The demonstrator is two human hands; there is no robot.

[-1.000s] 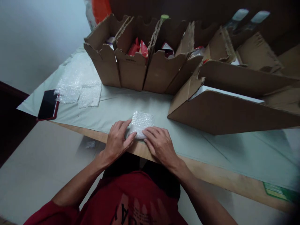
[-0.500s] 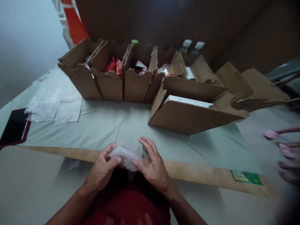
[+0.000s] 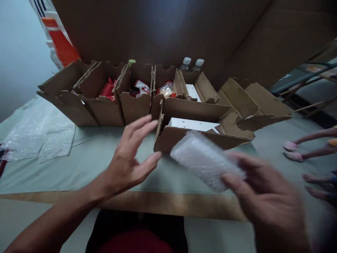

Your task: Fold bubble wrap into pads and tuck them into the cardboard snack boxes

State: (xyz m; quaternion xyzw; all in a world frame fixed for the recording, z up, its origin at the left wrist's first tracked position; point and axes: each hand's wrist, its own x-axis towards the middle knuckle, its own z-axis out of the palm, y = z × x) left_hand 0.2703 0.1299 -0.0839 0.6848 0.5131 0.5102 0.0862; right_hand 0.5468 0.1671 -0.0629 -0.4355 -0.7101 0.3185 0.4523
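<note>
Pinched between the thumb and fingers of my right hand (image 3: pixel 265 196) is a bubble-wrapped packet (image 3: pixel 205 160), held by its right end above the table. What the wrap encloses cannot be made out. My left hand (image 3: pixel 131 154) hangs over the cloth with fingers apart and nothing in it. Its fingertips are close to the left end of the front cardboard box (image 3: pixel 205 138). That box lies crosswise, and a white carton (image 3: pixel 193 123) sits inside it. The packet partly covers the box's front wall.
Behind stands a row of open cardboard bins (image 3: pixel 135 109) holding red packets (image 3: pixel 107 88) and other packs. Bubble wrap sheets (image 3: pixel 44 130) lie on the left of the cloth. Two white-capped bottles (image 3: pixel 186 62) stand behind the bins. Other people's feet (image 3: pixel 293 151) show at right.
Both hands held the packet near the table edge. My left hand has let go and moved forward; my right hand has carried the packet forward and right. The view has shifted.
</note>
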